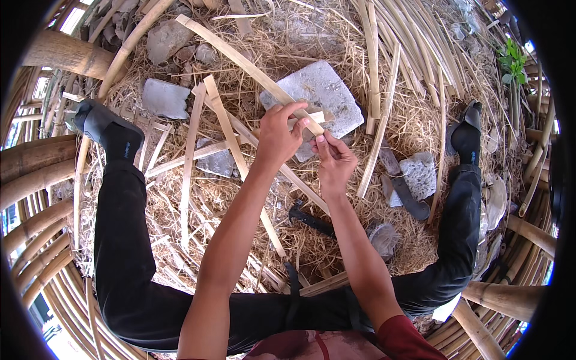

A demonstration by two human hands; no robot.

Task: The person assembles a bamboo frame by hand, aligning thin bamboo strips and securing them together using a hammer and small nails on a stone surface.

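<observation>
Left hand [277,135]: fingers pinched on a short bamboo strip [312,120].
Right hand [333,161]: fingertips pinching the strip's near end.
Strip: held above a flat grey stone [327,90].
Ground: straw [414,120], loose slats.

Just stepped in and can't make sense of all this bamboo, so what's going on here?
A person sits on the ground with legs spread, amid straw and split bamboo. Both hands are raised over a flat grey stone slab. The left hand grips a long bamboo strip that runs up and to the left, and the right hand pinches its near end between the fingers. More loose strips lie crossed by the left leg, and a dark-handled tool rests on the straw between the legs.
</observation>
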